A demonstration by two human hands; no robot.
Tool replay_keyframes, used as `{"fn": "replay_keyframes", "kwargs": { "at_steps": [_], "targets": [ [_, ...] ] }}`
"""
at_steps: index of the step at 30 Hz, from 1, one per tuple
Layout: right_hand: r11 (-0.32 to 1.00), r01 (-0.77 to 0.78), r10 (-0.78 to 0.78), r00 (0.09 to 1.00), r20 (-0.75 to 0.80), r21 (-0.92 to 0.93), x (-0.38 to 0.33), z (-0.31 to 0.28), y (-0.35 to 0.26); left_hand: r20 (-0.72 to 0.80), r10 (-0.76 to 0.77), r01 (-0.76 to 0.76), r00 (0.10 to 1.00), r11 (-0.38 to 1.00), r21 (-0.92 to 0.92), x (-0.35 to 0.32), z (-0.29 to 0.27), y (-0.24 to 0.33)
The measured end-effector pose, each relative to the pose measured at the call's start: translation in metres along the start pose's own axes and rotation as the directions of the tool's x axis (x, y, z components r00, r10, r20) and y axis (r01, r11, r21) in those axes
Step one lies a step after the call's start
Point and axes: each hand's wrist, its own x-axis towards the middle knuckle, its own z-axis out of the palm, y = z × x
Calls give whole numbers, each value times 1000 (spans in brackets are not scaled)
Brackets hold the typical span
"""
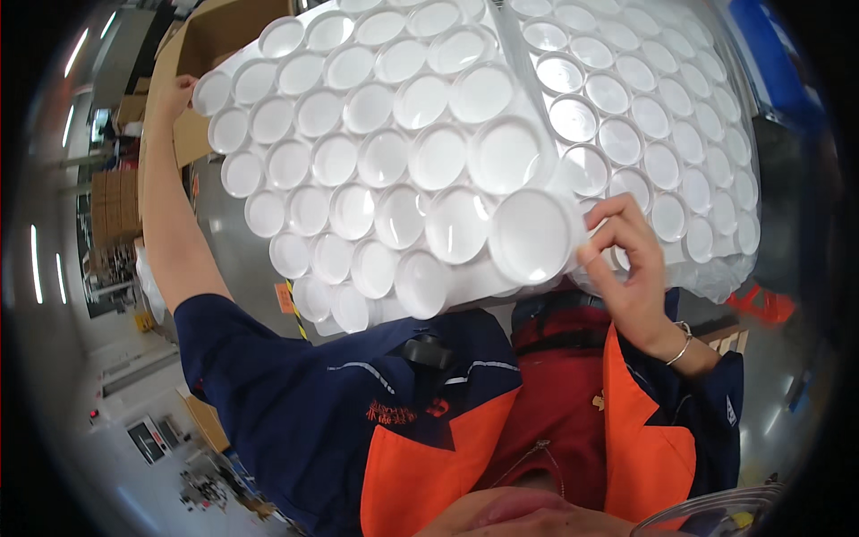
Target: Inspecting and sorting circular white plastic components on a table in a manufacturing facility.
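Note:
A white sheet (483, 279) bearing rows of round, shallow white lids or dishes (383, 157) is held up before me at a tilt. My left hand (182, 94), arm stretched out, grips the sheet's far left corner, its fingers partly hidden behind the edge. At the near right corner, my right hand (631, 268) pinches the edge beside the largest-looking lid (531, 234), thumb and forefinger together. To the right lies a second layer of similar round white pieces (622, 140), under clear plastic film (711, 276) that bunches at its near edge.
An open cardboard box (224, 40) stands behind my left hand. Stacked brown cartons (116, 208) are farther left. A blue object (777, 54) borders the far right, and an orange-red item (762, 304) sits low on the right, near the plastic film.

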Motion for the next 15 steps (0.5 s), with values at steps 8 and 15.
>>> {"fn": "replay_keyframes", "kwargs": {
  "at_steps": [8,15],
  "targets": [
    [992,-47,26,984,175,118,-22,37,14,-59,51,-54,997,997,-46,32,23,18],
    [948,-272,203,917,343,167,-26,43,29,-137,12,0,990,996,88,43,53,52]
  ]
}}
